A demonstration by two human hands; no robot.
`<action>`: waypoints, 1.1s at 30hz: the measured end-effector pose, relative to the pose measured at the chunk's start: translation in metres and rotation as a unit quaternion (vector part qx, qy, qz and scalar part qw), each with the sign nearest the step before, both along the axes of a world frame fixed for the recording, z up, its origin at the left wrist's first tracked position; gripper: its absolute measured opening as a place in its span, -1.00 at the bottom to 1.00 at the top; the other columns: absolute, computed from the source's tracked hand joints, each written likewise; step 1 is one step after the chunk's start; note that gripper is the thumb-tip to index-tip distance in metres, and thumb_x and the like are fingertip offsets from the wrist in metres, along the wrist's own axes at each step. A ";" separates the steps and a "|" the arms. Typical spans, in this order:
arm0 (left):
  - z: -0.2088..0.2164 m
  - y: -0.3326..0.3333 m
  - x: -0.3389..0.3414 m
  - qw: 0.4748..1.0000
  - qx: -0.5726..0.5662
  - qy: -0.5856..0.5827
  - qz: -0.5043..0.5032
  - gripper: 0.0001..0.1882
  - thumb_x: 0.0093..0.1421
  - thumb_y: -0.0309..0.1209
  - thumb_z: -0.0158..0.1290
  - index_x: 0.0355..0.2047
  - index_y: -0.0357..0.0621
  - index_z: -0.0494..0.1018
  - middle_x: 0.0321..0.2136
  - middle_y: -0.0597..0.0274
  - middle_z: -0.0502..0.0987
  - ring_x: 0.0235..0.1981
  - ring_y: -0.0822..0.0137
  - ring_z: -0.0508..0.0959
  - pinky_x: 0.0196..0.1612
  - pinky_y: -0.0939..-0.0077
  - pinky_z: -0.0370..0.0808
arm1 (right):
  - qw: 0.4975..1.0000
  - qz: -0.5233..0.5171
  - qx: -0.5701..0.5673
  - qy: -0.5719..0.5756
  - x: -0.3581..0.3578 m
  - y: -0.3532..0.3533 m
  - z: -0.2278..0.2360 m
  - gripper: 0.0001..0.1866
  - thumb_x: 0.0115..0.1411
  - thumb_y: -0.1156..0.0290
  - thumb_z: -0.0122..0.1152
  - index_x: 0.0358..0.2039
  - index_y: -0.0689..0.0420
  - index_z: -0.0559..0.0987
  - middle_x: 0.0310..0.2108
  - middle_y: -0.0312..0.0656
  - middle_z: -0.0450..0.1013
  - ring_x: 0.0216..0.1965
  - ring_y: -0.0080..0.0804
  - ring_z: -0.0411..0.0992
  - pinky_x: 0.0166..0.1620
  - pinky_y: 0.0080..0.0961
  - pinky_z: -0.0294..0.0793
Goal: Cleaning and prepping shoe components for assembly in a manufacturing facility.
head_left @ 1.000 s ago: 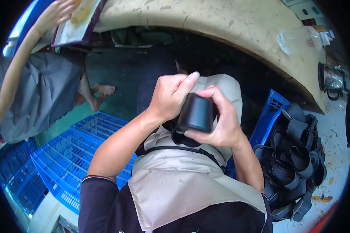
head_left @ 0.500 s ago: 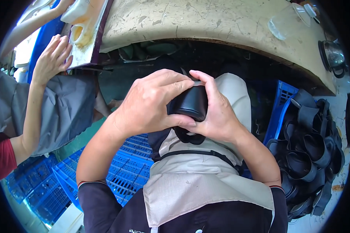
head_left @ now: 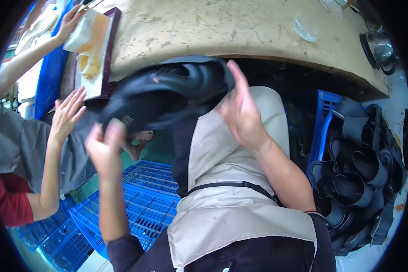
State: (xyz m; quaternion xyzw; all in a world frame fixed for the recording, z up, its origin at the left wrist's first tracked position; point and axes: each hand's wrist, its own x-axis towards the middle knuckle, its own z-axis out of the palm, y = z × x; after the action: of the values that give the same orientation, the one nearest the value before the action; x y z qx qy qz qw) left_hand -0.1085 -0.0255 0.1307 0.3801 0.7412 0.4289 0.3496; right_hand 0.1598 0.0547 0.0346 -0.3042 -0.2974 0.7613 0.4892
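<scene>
Shoe (head_left: 161, 84) in the head view now stretches sideways between the hands, by the bench (head_left: 204, 27) edge, no longer cupped end-on above the apron (head_left: 240, 217); handling seems to shift from one end to the whole piece. It looks black with a bluish sheen, motion-blurred. The left hand (head_left: 105, 147) apparently pinches its left end; whether the right hand (head_left: 241, 115), fingers extended alongside, grips, I cannot tell.

a blurred black shoe (head_left: 161, 84) slants in midair, its left end lower.
</scene>
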 end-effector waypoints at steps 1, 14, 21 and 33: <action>-0.020 -0.023 0.011 0.996 -0.064 0.035 -0.050 -0.64 -0.04 -0.42 0.36 -0.22 -0.31 0.60 -0.29 0.14 0.65 -0.34 0.32 0.57 -0.20 0.49 0.52 | 0.997 -0.077 -0.012 0.022 -0.006 0.010 -0.001 -0.22 0.22 0.54 0.26 0.42 0.12 0.16 0.26 -0.01 0.33 0.16 -0.34 0.37 0.24 -0.51 0.28; -0.081 0.029 0.019 0.918 0.210 0.091 -0.323 -0.36 0.03 -0.58 0.27 0.18 -0.21 0.45 0.15 0.07 0.49 0.08 0.22 0.53 0.11 0.38 0.50 | 0.868 0.138 0.262 -0.400 -0.051 0.015 0.006 -0.54 0.15 0.63 0.16 0.11 0.21 0.57 -0.14 -0.18 0.61 -0.24 -0.49 0.51 -0.14 -0.63 0.52; -0.087 0.024 0.012 0.928 0.155 0.062 -0.334 -0.34 0.01 -0.63 0.27 0.18 -0.14 0.46 0.09 0.13 0.53 0.02 0.23 0.56 0.04 0.41 0.53 | 0.835 0.175 0.315 -0.416 -0.052 0.014 -0.002 -0.56 0.15 0.61 0.15 0.09 0.23 0.57 -0.20 -0.16 0.62 -0.30 -0.46 0.51 -0.19 -0.61 0.52; -0.137 0.028 0.022 0.878 0.298 0.281 -0.247 -0.55 0.07 -0.69 0.19 0.02 -0.21 0.58 -0.01 0.11 0.63 -0.16 0.26 0.66 -0.13 0.50 0.59 | 0.786 -0.030 0.440 -0.433 -0.070 0.009 -0.047 -0.58 0.11 0.66 0.26 0.03 0.21 0.61 -0.26 -0.18 0.62 -0.38 -0.43 0.50 -0.28 -0.59 0.54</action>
State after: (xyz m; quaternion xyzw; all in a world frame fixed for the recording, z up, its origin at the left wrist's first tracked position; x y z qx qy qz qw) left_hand -0.0867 0.0028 -0.0065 0.7415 0.5273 0.4045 0.0918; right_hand 0.0895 0.0640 -0.0124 -0.3628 -0.7715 0.3207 0.4126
